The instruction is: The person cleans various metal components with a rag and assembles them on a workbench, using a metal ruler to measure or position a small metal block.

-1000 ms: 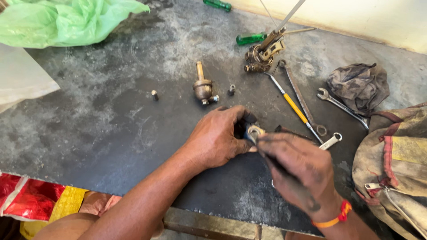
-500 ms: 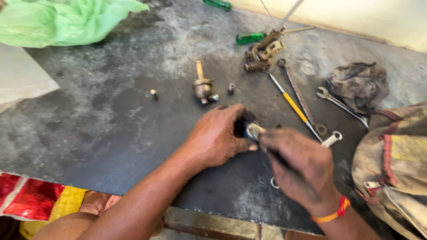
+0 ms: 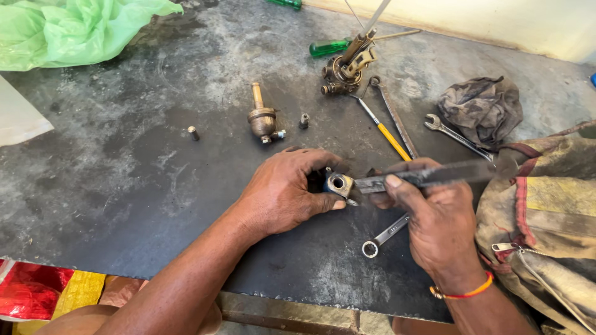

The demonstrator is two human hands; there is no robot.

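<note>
Head view: dark, scuffed metal bench (image 3: 124, 186), apparently wall-backed (image 3: 496, 18).

- One view only: my head camera, worn above the bench, tilted steeply down and forward.
- Close range: left hand (image 3: 282, 189) and right hand (image 3: 434, 214) sit at lower centre.
- Dark worktop (image 3: 124, 186) fills the frame; pale wall (image 3: 496, 22) at upper right.

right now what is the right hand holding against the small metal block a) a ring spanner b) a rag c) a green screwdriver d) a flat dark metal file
d: the right hand grips a flat dark metal file whose tip meets the small metal block steadied by the left hand.
</note>
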